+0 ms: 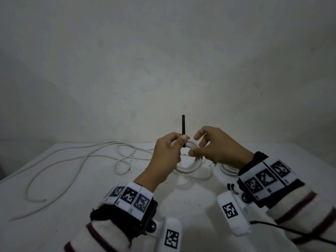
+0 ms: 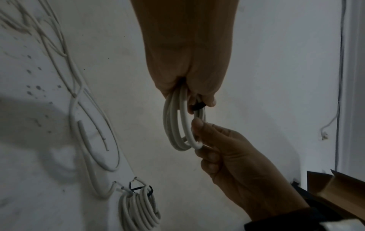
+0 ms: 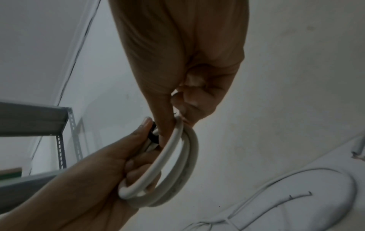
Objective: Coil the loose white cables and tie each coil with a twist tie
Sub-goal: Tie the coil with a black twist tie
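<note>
1. A small coil of white cable is held up in the air above the middle of the white bench, between two bare hands.
2. A black twist tie crosses the top of this coil. Its free end stands straight up above the hands.
3. The left hand has its grip closed on the coil: the fingers curl through the loops, and the thumb presses the twist tie against the cable.
4. The right hand also has its grip closed on the coil. Thumb and fingers pinch the strands just beside the tie, touching the left thumb's side of the bundle.
5. In the left wrist view, a second coil lies on the bench near its front right part, already bound with a black tie.
6. Loose white cable sprawls in long loops across the left half of the bench, reaching toward its far edge and its left edge.
7. Both wrists wear bands printed with black-and-white square markers, over striped sleeves.
8. A plain pale wall rises behind the far edge of the bench.
9. The right wrist view shows grey metal shelving off to one side.
</note>
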